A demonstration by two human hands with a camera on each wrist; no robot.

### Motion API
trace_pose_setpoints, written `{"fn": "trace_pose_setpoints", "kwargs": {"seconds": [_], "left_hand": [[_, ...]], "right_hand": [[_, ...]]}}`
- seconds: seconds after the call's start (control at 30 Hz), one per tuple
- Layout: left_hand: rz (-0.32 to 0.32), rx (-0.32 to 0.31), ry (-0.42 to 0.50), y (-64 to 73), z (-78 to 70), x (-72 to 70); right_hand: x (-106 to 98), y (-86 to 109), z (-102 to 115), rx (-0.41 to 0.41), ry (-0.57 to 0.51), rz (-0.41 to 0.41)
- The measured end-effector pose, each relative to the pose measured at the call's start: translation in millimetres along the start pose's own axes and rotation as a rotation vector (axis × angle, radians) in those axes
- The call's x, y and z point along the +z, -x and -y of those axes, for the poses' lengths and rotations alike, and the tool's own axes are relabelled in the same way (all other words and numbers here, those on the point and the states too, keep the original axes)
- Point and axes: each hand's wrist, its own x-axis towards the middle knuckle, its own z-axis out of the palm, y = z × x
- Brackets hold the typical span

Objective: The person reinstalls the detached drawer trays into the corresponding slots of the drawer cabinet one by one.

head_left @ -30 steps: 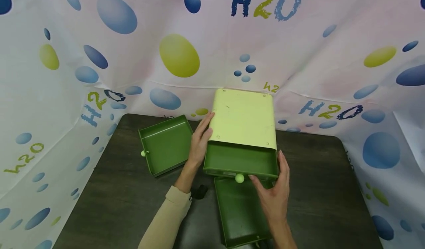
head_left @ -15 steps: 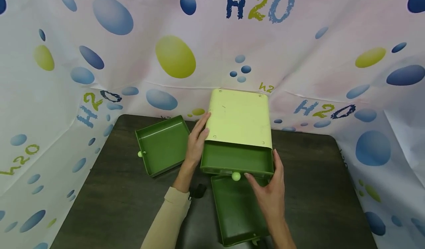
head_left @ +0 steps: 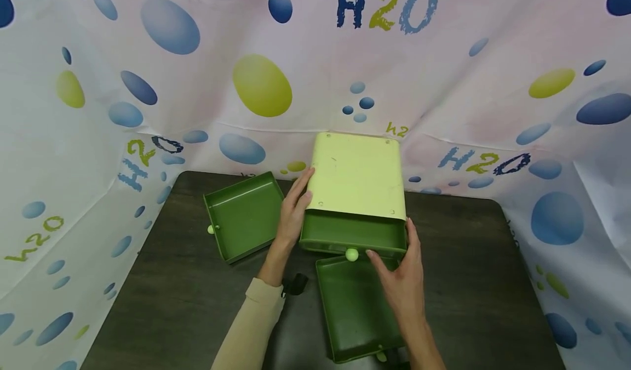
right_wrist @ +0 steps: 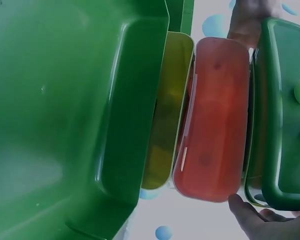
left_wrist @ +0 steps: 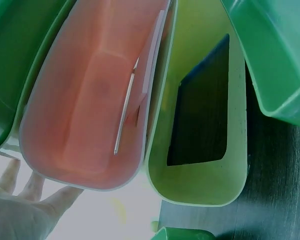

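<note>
A small cabinet with a pale yellow top (head_left: 357,175) stands at the back of the table. Below its top, a green drawer (head_left: 352,233) with a round light-green knob (head_left: 351,255) sits partly out. My left hand (head_left: 293,211) rests along the cabinet's left side, fingers extended. At the drawer's front right corner my right hand (head_left: 406,279) grips it, thumb on the front, fingers along the side. In the left wrist view, a pink-red compartment (left_wrist: 90,110) and a yellow-green compartment (left_wrist: 205,185) of the cabinet stand without drawers.
A loose green drawer (head_left: 244,216) lies left of the cabinet, its knob facing left. Another green drawer (head_left: 357,315) lies in front, below the right hand's drawer. Behind the dark table (head_left: 473,282) hangs a patterned white curtain (head_left: 315,57).
The gripped drawer has slid slightly farther into the cabinet, and my right hand has moved forward with it. My left hand stays against the cabinet's side. The camera has shifted a little.
</note>
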Motion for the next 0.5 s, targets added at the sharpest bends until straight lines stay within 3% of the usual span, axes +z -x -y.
{"fn": "trace_pose_setpoints", "kwargs": {"seconds": [0.5], "left_hand": [[0.018,-0.062,0.024,-0.5,-3.7,-4.0]], "right_hand": [[-4,-18.0,5,0.002,0.083,0.073]]}}
